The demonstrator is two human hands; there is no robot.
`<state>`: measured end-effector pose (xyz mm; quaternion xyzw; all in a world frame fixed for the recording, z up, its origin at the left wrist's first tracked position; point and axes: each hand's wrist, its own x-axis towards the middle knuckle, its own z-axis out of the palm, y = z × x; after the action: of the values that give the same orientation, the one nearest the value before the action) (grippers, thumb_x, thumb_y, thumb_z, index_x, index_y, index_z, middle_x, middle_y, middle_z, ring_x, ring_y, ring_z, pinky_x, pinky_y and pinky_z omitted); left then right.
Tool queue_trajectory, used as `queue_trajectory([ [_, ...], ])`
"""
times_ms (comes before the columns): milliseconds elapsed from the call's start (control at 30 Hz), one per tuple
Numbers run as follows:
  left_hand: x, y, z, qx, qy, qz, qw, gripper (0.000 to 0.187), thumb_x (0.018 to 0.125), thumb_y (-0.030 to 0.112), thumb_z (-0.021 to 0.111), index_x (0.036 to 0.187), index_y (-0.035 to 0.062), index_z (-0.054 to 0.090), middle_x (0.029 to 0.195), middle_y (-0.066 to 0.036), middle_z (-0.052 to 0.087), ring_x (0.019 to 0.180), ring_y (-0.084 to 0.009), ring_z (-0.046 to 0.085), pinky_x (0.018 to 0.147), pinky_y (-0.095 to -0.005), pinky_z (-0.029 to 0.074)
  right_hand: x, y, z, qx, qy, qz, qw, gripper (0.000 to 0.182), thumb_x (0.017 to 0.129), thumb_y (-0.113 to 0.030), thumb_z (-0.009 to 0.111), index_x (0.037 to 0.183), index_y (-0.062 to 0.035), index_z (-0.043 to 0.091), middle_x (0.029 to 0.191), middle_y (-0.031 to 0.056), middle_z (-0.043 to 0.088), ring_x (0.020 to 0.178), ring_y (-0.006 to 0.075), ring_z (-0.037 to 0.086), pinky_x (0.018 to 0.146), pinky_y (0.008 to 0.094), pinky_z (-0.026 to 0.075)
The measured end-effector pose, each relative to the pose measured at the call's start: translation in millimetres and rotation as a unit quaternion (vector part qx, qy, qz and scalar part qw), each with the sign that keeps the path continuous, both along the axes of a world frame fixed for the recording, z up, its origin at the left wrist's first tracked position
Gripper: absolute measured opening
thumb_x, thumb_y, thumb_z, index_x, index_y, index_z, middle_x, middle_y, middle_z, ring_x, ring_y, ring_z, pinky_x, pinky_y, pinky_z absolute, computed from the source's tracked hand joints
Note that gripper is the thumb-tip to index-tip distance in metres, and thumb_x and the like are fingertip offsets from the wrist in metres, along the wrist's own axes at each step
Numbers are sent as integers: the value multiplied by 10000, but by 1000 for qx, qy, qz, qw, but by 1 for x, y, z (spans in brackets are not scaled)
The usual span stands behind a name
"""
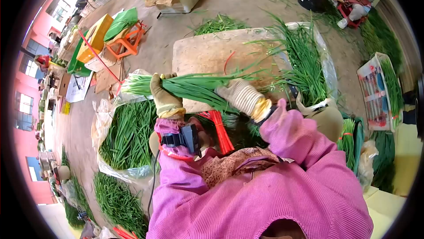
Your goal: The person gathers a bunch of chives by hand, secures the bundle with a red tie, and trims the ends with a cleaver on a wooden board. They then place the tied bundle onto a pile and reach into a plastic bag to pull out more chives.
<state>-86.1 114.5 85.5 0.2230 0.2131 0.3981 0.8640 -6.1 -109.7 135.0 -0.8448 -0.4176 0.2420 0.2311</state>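
Note:
A long bunch of green chives [190,85] lies crosswise over the near edge of a wooden board [212,53], white ends to the left. My left hand [162,93], in a beige work glove, is closed around the bunch near its white end. My right hand [240,95], in a white knit glove, grips the same bunch further along its green leaves. Both arms wear pink sleeves, with a black device strapped to the left wrist [183,138]. A bundle of red ties [218,128] sits just below the bunch, between my arms.
Loose chives lie in a heap on plastic at the left [128,137] and in another pile on the board's right side [304,62]. A white crate with bundles [380,93] stands at the right. An orange stool [126,42], yellow and green boxes and more crates lie beyond.

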Motion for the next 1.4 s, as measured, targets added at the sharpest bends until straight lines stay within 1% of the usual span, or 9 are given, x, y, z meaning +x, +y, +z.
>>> queue_trajectory([
  [200, -29, 12, 44, 134, 71, 53, 987, 205, 921, 273, 595, 861, 87, 531, 733, -50, 572, 714, -200, 575, 734, -362, 502, 19, -22, -86, 158, -206, -48, 965, 317, 972, -281, 432, 879, -68, 647, 707, 137, 658, 628, 304, 639, 578, 398, 506],
  [300, -56, 52, 74, 237, 110, 113, 959, 183, 915, 266, 610, 897, 90, 563, 782, -50, 604, 746, -199, 589, 751, -351, 498, 29, -36, -88, -182, -71, -120, 973, 401, 913, -440, 527, 1006, -74, 662, 927, 173, 690, 831, 349, 679, 769, 432, 540],
  [433, -66, 54, 125, 334, 179, 152, 913, 276, 870, 197, 685, 1063, 32, 577, 849, -54, 613, 808, -171, 596, 818, -331, 500, 50, -27, -118, -257, -71, -163, 950, 480, 882, -527, 564, 1080, -111, 698, 961, 194, 695, 917, 337, 680, 853, 408, 524],
  [667, -49, 38, 138, 554, 334, 108, 755, 280, 851, 92, 687, 1101, 5, 596, 886, -21, 608, 806, -120, 568, 770, -272, 469, 68, 7, -195, -123, -252, 1, 960, 190, 880, -155, 555, 955, -96, 718, 926, 128, 714, 857, 280, 700, 741, 400, 559],
  [800, -32, 26, 136, 604, 376, 46, 702, 460, 816, 33, 726, 1240, 13, 552, 1031, -40, 647, 890, -110, 600, 772, -249, 489, 153, -32, -185, -244, -212, -275, 906, 181, 871, -224, 610, 821, -93, 725, 922, 158, 713, 873, 319, 701, 742, 424, 561],
  [833, -26, 22, 140, 640, 355, 31, 681, 477, 811, 29, 729, 1253, 12, 549, 1061, -53, 659, 919, -115, 615, 790, -249, 495, 185, -50, -157, -65, -84, -424, 899, 254, 897, -282, 590, 879, -50, 692, 934, 187, 700, 887, 373, 681, 789, 440, 534],
  [1033, 39, -7, 156, 831, 358, 21, 425, 420, 735, 122, 773, 1125, 125, 614, 916, -115, 681, 850, -308, 677, 719, -363, 531, 208, -84, -110, -165, -276, -310, 895, 221, 915, -220, 544, 1108, -122, 587, 854, 155, 681, 786, 350, 679, 657, 464, 537],
  [1133, 94, -20, 127, 880, 328, 6, 343, 257, 745, 105, 695, 987, 130, 612, 855, -111, 670, 786, -330, 664, 673, -404, 529, 161, -52, -143, -186, -456, -141, 859, 127, 870, -129, 549, 989, -132, 591, 719, 87, 637, 652, 254, 679, 482, 410, 517],
  [1400, 218, -44, -66, 857, 389, -292, 169, 186, 834, 171, 613, 1015, 129, 618, 891, -141, 698, 835, -326, 690, 692, -430, 549, 107, 6, -161, -211, -218, -76, 950, 214, 869, -124, 545, 1020, -43, 674, 882, 152, 715, 775, 297, 709, 630, 442, 542],
])
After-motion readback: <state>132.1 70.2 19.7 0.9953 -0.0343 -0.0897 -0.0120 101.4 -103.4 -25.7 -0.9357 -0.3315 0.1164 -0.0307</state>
